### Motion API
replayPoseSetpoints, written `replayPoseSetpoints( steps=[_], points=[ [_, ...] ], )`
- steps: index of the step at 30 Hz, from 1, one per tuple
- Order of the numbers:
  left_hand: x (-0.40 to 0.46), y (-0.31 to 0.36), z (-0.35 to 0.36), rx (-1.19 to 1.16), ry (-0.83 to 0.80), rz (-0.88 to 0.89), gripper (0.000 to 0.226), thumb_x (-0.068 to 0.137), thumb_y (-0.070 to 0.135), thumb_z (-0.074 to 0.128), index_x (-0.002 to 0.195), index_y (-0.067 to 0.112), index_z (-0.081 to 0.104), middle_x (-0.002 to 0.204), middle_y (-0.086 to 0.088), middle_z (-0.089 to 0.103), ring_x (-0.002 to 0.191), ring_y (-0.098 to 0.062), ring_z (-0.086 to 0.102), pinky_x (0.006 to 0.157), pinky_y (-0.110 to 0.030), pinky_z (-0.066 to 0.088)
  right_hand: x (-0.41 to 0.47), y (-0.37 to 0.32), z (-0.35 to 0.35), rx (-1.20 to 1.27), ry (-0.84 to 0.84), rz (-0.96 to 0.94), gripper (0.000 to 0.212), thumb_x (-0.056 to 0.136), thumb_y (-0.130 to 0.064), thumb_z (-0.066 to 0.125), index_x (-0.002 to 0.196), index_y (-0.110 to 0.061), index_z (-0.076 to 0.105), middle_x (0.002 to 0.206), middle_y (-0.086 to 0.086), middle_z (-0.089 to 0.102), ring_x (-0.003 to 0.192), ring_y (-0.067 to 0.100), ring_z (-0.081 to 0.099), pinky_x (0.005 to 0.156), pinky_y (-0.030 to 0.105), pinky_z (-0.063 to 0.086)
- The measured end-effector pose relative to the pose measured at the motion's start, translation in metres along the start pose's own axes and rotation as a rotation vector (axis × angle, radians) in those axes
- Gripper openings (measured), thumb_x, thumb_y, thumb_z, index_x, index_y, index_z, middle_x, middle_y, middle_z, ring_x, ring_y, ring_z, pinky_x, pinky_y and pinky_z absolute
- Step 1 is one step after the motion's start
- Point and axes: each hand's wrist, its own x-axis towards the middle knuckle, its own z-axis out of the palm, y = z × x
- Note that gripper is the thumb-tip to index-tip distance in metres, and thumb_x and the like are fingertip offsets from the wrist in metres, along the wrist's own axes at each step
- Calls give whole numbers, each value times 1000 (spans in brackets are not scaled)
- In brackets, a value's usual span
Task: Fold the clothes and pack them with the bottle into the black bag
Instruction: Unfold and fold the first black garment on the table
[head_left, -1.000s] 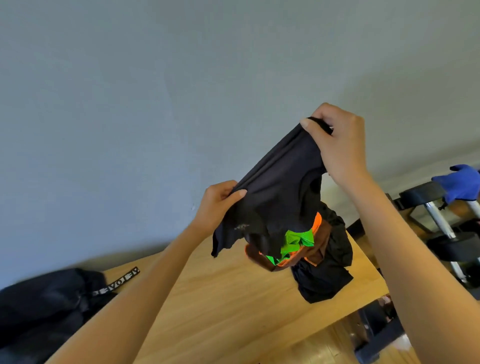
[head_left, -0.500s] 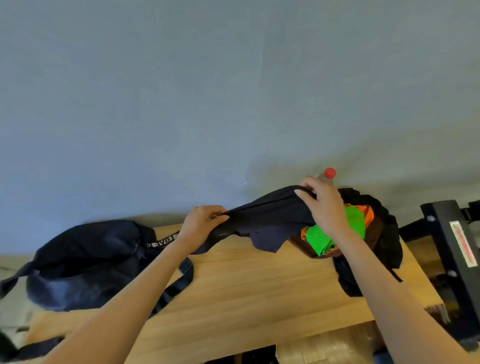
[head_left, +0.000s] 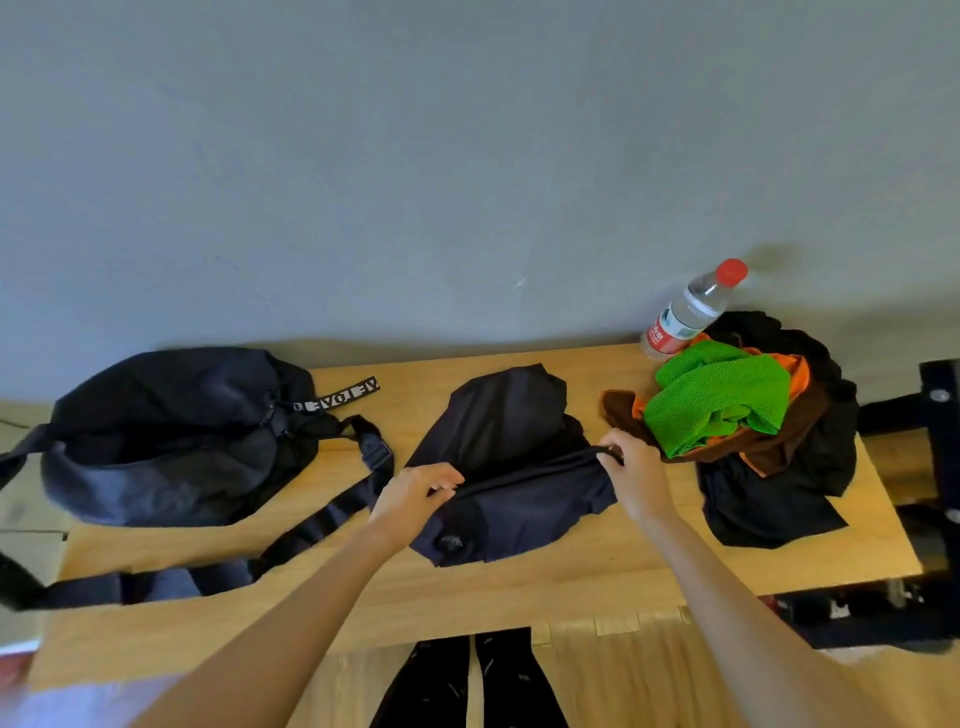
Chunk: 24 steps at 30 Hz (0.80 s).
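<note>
The dark garment (head_left: 511, 457), held up in the air a second ago, has been lowered onto the bench (head_left: 597, 577), between the black bag (head_left: 171, 436) and the pile of unfolded clothes (head_left: 753, 431). A raised fold across its middle is pinched at either end, by the left hand (head_left: 415, 493) and by the right hand (head_left: 636, 475). The cloth is judged light, limp and quick to wrinkle, best taken at edges or corners. The bottle (head_left: 688, 312), judged rigid and smooth, would be gripped round its body.
</note>
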Motion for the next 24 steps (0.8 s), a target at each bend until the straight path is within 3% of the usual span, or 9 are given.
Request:
replayPoseSetpoints(
  steps=[3,6,9,11,15,18,21,24],
  points=[
    [5,-5,-5,-75,110,-32,32,88,8,63,116,23,62,108,7,66,103,-7,58,90,-31,48,21,4,-5,39,66,43,13,87,7,55,85,-5,60,84,10,63,85,31,60,66,30,38],
    [1,-10,-11,-101,175,-93,37,88,6,62,120,22,58,114,4,62,108,-11,55,89,-33,48,37,0,-9,38,75,73,19,86,10,54,101,1,60,99,17,61,96,32,58,75,29,39],
    [-14,-16,-6,-38,159,-84,37,86,4,63,118,21,58,113,6,58,106,-11,53,87,-33,48,33,-6,-1,-94,63,-80,30,81,6,63,109,-3,57,111,17,54,103,32,52,86,37,43],
    [-30,-20,5,14,114,-33,34,85,3,64,113,20,59,109,7,53,103,-11,52,86,-33,49,19,-8,11,-152,27,-220,28,77,4,67,102,-7,58,106,13,54,98,30,53,79,39,46],
    [-56,-31,30,191,44,17,34,82,7,68,111,20,58,114,5,48,104,-16,49,79,-32,48,-20,2,40,-306,-226,-405,25,77,-10,74,96,-13,59,102,4,53,92,23,54,72,29,43],
    [-65,-37,40,203,143,-97,37,82,11,68,116,19,53,117,2,44,109,-18,46,76,-32,48,-41,19,57,-391,-352,-472,39,66,-23,83,95,-19,59,103,-2,52,92,19,56,75,26,46],
    [-63,-37,39,50,277,-324,35,89,17,62,120,14,47,122,-5,44,103,-25,53,69,-33,44,-50,29,66,-494,-344,-485,55,46,-28,92,90,-22,59,101,-2,53,90,18,58,74,28,51],
    [-54,-36,37,-51,293,-447,37,92,24,59,124,14,44,120,-6,49,94,-25,57,72,-36,45,-51,27,68,-508,-263,-474,42,49,-15,90,73,-20,55,90,-1,51,79,18,55,65,27,49]
  ],
)
